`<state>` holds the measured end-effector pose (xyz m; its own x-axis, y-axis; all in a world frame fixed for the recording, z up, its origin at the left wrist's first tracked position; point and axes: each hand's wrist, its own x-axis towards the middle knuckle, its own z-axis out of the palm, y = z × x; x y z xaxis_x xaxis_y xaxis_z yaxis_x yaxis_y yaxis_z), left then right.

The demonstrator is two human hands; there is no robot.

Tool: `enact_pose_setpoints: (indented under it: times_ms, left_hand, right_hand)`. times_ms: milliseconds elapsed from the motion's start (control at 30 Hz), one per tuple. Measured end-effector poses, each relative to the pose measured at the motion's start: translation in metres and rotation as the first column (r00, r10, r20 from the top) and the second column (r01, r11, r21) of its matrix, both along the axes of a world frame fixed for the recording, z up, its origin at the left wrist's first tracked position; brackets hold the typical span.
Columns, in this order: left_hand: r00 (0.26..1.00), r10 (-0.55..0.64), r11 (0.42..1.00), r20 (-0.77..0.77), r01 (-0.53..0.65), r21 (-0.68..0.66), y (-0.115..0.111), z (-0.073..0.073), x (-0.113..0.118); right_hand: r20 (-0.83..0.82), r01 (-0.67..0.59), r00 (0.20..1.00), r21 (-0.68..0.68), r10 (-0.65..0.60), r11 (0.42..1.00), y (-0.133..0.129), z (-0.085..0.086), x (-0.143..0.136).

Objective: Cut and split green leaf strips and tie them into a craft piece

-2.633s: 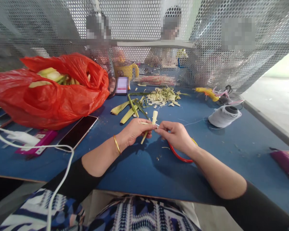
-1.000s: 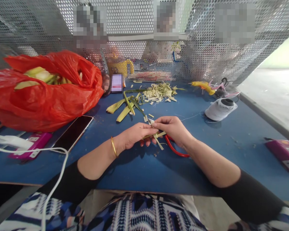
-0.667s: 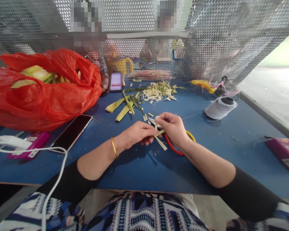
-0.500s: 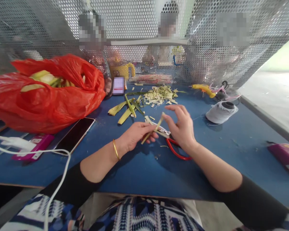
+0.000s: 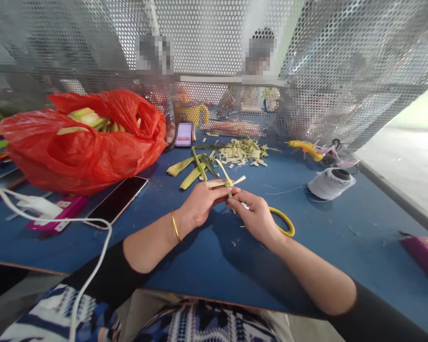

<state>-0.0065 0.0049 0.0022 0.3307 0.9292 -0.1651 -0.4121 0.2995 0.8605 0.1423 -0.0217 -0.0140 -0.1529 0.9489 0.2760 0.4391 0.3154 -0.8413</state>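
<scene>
- Head view: the left hand (image 5: 201, 203) pinches flat, pale, crossed leaf strips (image 5: 228, 183) above the middle of the smooth blue table (image 5: 196, 266).
- The right hand (image 5: 254, 216), fingers drawn narrow, grips the strips' near end; a curved yellow handle (image 5: 289, 229) shows beside it.
- Far: ragged scraps (image 5: 243, 152), heaped.
- Left: crinkled red plastic bag (image 5: 85, 159).
- Right: rounded white thread spool (image 5: 330, 184).

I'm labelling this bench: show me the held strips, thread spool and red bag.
Held strips (image 5: 228, 183), head view, their crossing.
Thread spool (image 5: 326, 185), head view, white side.
Red bag (image 5: 87, 159), head view, front side.
</scene>
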Motion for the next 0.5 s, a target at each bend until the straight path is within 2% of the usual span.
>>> enact_pose_setpoints:
  times_ms: [133, 233, 300, 400, 433, 500]
  left_hand:
    - [1.000, 0.009, 1.000, -0.012, -0.010, -0.007, 0.000, 0.002, -0.002]
    - [1.000, -0.002, 1.000, -0.031, 0.002, -0.022, 0.003, 0.003, -0.004]
    - [0.999, 0.005, 0.999, -0.035, -0.006, -0.034, 0.005, 0.004, -0.006]
    - [0.997, -0.018, 0.996, -0.070, 0.012, -0.083, 0.007, 0.007, -0.008]
    - [0.995, -0.038, 0.994, -0.090, 0.029, -0.103, 0.007, 0.008, -0.008]
    - [0.989, -0.073, 0.991, -0.129, 0.058, -0.119, 0.005, 0.008, -0.008]
  right_hand:
    - [0.004, -0.092, 0.996, 0.075, 0.092, 0.993, -0.003, 0.003, 0.001]
    - [0.121, -0.130, 0.986, 0.118, 0.116, 0.984, -0.005, 0.007, 0.003]
    - [0.256, -0.066, 0.967, 0.230, 0.005, 0.971, -0.005, 0.011, 0.008]
    - [0.334, 0.098, 0.898, 0.482, -0.286, 0.871, -0.001, 0.014, 0.015]
    - [0.344, 0.111, 0.880, 0.521, -0.327, 0.846, 0.001, 0.014, 0.017]
    - [0.408, 0.052, 0.868, 0.489, -0.281, 0.871, 0.005, 0.012, 0.018]
